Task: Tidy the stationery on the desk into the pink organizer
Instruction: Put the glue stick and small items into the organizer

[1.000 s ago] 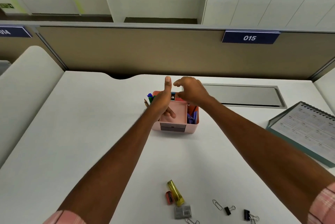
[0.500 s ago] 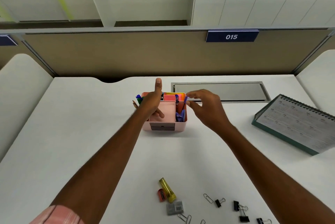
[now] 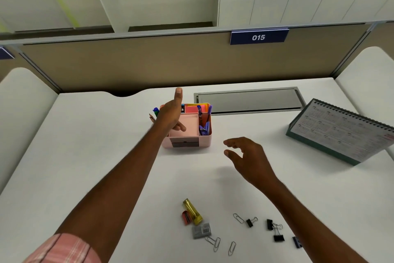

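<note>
Two hands out: left hand (image 3: 170, 117) grips the pink organizer (image 3: 187, 134) mid-desk, right hand (image 3: 247, 156) empty, fingers spread. Tiny paper clips (image 3: 213, 242) near the front edge could easily slip when pinched.

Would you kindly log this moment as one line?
left hand: grips pink organizer | right hand: empty, open | loose: binder clips, paper clips
</note>
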Tool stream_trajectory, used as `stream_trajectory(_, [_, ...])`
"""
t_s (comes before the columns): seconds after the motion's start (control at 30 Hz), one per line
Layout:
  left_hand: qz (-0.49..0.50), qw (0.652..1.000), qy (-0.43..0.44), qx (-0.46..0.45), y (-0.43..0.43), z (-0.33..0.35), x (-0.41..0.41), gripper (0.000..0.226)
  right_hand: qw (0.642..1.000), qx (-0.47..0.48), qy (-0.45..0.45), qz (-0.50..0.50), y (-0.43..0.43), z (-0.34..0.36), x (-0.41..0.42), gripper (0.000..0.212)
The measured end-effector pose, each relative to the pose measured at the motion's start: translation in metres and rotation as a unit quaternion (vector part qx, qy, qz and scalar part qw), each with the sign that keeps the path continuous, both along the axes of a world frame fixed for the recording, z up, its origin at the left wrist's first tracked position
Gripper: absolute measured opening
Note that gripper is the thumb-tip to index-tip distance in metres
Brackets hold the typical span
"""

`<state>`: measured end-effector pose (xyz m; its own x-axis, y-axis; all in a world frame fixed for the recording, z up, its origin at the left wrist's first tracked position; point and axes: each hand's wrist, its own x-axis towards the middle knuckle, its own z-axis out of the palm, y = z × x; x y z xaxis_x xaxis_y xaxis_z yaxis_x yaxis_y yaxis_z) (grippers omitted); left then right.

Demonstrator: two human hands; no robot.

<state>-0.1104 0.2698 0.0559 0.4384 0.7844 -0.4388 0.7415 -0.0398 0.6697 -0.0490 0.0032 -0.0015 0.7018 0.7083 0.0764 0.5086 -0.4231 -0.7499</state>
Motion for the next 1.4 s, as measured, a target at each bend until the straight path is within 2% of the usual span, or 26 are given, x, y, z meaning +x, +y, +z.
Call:
stream_trajectory(0.1, [-0.021,0.996,-0.065,0.064,-0.014,-0.001,-0.007,0.059,1.0,-0.017,0.012,0.013,-0.009,-0.014,-0.018,0.028])
stream_trajectory(0.17, [-0.04,0.984,-0.147,0.09,-0.032,-0.009,-0.02,0.04,0.998,-0.047,0.018,0.039,-0.014,-0.025,-0.032,0.029])
stream_trajectory(0.23, [-0.077,0.974,-0.189,0.095,-0.052,-0.021,-0.037,0.023,0.994,-0.081,0.05,0.061,-0.017,-0.035,-0.046,0.03])
stream_trajectory(0.37, [-0.211,0.966,-0.145,0.032,-0.092,-0.052,-0.077,0.019,0.979,-0.156,0.093,0.098,-0.017,-0.048,-0.074,0.036])
stream_trajectory(0.47, [-0.3,0.949,-0.09,0.034,-0.109,-0.075,-0.106,0.018,0.963,-0.208,0.085,0.147,-0.02,-0.053,-0.096,0.054])
stream_trajectory(0.57, [-0.335,0.941,-0.052,0.018,-0.12,-0.09,-0.127,0.02,0.94,-0.248,0.046,0.229,-0.029,-0.057,-0.117,0.085])
stream_trajectory(0.63, [-0.35,0.936,-0.041,0.014,-0.128,-0.098,-0.136,0.021,0.93,-0.257,-0.01,0.263,-0.035,-0.061,-0.128,0.092])
stream_trajectory(0.73, [-0.355,0.935,-0.023,0.012,-0.138,-0.105,-0.144,0.022,0.932,-0.231,-0.064,0.271,-0.044,-0.074,-0.142,0.087])
stream_trajectory(0.97, [-0.353,0.935,-0.022,0.023,-0.143,-0.11,-0.143,0.023,0.95,-0.173,-0.097,0.243,-0.053,-0.087,-0.143,0.07])
stream_trajectory(1.07, [-0.352,0.935,-0.027,0.023,-0.143,-0.11,-0.142,0.023,0.956,-0.163,-0.067,0.234,-0.057,-0.079,-0.132,0.051])
stream_trajectory(1.3, [-0.339,0.938,-0.068,-0.01,-0.145,-0.104,-0.136,0.021,0.986,-0.083,0.006,0.147,-0.055,-0.063,-0.093,0.025])
stream_trajectory(1.4, [-0.321,0.943,-0.09,-0.004,-0.147,-0.102,-0.129,0.027,0.993,-0.038,0.018,0.108,-0.051,-0.055,-0.08,0.027])
